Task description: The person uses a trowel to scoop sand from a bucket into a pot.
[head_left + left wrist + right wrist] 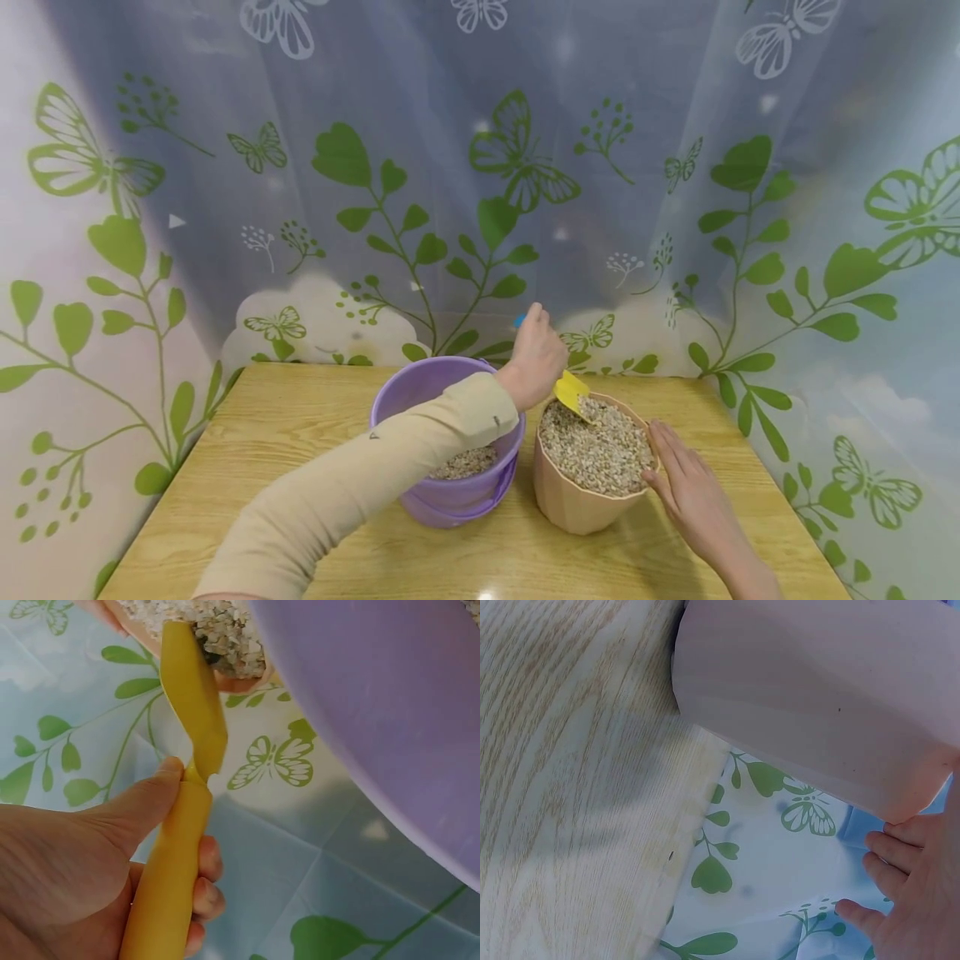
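My left hand [535, 354] grips the handle of a small yellow hand shovel [169, 877], its thumb along the top near the blade. In the head view the blade [570, 390] dips into pale gravel [603, 454] at the far left side of a peach-coloured pot [573, 507], which is filled almost to the rim. A bit of blue shows at the handle's end. With straight fingers, my right hand [693, 496] rests against the right side of the pot; the right wrist view shows it beside the pot wall [817, 697].
A purple bucket [438, 502] stands left of the pot, with gravel [467, 463] at its bottom. My left forearm crosses over it and hides part of its opening. Both containers stand on a wooden table [300, 400], backed by a curtain [420, 83] printed with leaves and butterflies.
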{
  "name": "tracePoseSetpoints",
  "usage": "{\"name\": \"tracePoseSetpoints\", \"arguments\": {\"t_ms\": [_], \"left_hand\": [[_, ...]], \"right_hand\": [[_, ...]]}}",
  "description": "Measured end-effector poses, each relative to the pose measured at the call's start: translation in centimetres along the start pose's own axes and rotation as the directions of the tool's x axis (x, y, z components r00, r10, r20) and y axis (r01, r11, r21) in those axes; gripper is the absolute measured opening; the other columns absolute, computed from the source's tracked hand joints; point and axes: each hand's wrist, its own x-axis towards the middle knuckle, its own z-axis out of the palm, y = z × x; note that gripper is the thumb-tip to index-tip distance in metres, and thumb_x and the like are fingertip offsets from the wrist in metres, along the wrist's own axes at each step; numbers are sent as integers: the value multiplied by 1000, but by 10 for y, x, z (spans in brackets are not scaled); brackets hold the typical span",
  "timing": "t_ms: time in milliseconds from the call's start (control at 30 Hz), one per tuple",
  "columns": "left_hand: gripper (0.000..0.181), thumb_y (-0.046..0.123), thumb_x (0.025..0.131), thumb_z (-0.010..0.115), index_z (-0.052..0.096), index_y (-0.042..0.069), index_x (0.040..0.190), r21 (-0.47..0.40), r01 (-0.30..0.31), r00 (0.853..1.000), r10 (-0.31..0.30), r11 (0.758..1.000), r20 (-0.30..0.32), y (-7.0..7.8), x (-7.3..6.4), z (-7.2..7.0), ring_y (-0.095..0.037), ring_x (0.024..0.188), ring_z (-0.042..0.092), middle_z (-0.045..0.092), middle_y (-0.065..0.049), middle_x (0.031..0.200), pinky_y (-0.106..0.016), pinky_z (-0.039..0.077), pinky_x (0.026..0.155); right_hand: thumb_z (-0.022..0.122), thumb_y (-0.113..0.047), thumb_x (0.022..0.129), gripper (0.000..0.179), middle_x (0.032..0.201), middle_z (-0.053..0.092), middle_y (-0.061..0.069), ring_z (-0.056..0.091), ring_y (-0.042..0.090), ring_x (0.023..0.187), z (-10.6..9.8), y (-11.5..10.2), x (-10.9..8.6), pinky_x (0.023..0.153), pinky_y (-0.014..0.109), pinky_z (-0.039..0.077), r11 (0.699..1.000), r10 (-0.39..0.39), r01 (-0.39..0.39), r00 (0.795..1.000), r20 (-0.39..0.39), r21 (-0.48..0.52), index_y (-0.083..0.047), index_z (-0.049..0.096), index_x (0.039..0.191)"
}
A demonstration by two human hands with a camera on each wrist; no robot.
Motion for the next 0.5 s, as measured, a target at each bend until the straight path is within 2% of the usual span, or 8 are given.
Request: {"name": "tracePoseSetpoints", "arguments": {"t_ms": [200,500], "left_hand": [[21,40,102,58,58,30,84,6,-6,1000,6,1000,-6,-5,-5,-1,-14,82,38,49,11,79,-35,25,88],[21,46,100,59,63,28,90,6,-10,1000,10,1000,23,-12,-17,1,-13,89,46,57,12,85,-37,29,97]], "right_hand": [[57,-31,104,64,155,41,25,41,46,138,0,-1,1,104,64,35,1000,-11,11,1000,-14,8,-1,33,156],[57,-29,104,63,155,41,25,42,45,138,1,0,0,104,63,36,1000,-18,18,1000,-24,0,-1,33,156]]}}
